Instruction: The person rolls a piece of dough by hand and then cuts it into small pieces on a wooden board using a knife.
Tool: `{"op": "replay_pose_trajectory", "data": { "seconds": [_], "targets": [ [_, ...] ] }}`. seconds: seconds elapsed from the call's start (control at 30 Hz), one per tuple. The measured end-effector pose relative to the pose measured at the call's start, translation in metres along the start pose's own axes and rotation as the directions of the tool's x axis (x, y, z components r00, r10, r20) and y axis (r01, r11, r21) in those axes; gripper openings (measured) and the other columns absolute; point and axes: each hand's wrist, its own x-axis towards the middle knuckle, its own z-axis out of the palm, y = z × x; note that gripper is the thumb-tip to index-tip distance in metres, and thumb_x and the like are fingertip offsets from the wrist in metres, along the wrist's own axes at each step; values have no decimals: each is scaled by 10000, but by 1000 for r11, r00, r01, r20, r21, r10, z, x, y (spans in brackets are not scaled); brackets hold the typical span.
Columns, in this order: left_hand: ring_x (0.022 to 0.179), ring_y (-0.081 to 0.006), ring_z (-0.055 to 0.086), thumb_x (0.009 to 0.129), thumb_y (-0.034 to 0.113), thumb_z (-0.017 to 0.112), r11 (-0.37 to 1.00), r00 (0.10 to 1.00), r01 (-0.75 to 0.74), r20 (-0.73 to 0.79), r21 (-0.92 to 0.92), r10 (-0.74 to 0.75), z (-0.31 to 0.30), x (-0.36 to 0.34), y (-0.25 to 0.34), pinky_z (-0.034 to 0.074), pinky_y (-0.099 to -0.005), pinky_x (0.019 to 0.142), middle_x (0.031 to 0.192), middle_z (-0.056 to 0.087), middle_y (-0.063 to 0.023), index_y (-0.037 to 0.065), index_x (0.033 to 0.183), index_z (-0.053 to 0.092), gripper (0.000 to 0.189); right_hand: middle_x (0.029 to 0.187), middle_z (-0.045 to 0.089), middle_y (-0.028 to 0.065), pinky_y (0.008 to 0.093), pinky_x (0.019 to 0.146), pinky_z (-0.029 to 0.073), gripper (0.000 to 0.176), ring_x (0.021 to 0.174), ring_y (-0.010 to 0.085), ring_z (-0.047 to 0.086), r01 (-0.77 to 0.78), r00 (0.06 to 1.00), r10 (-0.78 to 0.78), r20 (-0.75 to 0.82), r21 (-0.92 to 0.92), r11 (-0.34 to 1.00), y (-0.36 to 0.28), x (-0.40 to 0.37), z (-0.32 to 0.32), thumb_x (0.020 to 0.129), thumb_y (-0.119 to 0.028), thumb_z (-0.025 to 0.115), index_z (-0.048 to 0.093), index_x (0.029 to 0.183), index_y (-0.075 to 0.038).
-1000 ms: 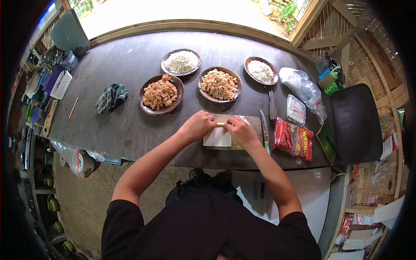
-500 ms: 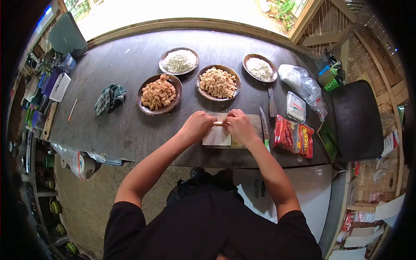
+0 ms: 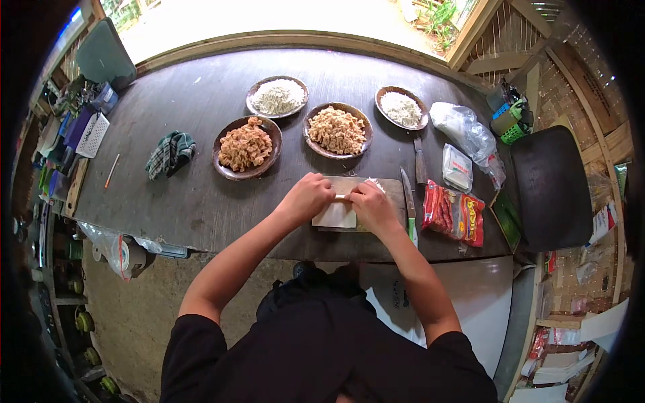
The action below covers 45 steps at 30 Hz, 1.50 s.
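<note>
A thin white wrapper sheet [image 3: 334,216] lies on a wooden cutting board [image 3: 396,191], its far part rolled into a slim tube. My left hand [image 3: 310,195] pinches the left end of the roll. At the right end, the fingers of my right hand [image 3: 369,200] are closed on it too. They hide most of the tube and whatever may be inside it. Some white bits show on the board just beyond my right hand. Right beside the board lies a knife [image 3: 409,201] with a green and white handle.
Brown plates hold reddish-brown crumbly food [image 3: 246,145], tan crumbly food [image 3: 337,130] and white shreds [image 3: 278,97]. At right lie a red food packet [image 3: 453,215], a white packet [image 3: 457,167], a plastic bag [image 3: 470,127] and a dark-bladed tool [image 3: 420,162]. A checkered cloth [image 3: 171,154] lies left.
My hands have shifted slightly toward me along the sheet, and less of the flat sheet shows beyond the roll. White bits have come into view past my right hand.
</note>
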Motion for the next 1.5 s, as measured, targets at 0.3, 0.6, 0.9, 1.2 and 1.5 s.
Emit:
{"op": "replay_pose_trajectory", "data": {
  "seconds": [0.3,0.6,0.9,1.2,1.5],
  "targets": [
    [849,-265,668,824,93,672,991,997,60,-31,-119,-64,3,-10,5,516,-370,818,894,732,-70,127,937,787,166,884,674,86,393,852,550,116,929,281,645,-43,997,44,-57,13,999,-8,-3,3,854,-50,692,790,914,-58],
    [793,-289,661,753,190,794,908,947,320,118,-270,-299,8,5,-11,498,-402,834,847,763,-64,110,907,787,174,898,683,99,406,855,551,110,934,298,646,-112,993,112,30,21,993,-4,2,-2,871,-71,674,782,872,-48],
    [847,-249,591,823,200,747,1000,988,-2,-154,-31,-3,3,-20,6,480,-353,760,786,702,-24,114,799,727,92,886,670,109,385,835,563,105,926,280,667,94,993,-96,-63,-31,995,-10,-19,2,841,-29,661,754,889,-41],
    [884,-241,593,856,264,755,979,967,202,-147,-42,-206,6,-13,25,482,-384,758,849,713,2,146,816,753,124,891,654,107,403,831,551,107,921,297,650,-50,997,53,-58,43,998,-12,-12,5,840,-55,721,764,938,-48],
    [910,-222,590,828,272,776,988,979,146,-138,-41,-150,9,-15,11,446,-385,842,846,696,23,158,850,742,121,879,644,88,398,795,551,107,876,294,646,22,991,-23,-133,-3,1000,-12,-20,7,813,-42,726,731,920,-47]
  ]
}}
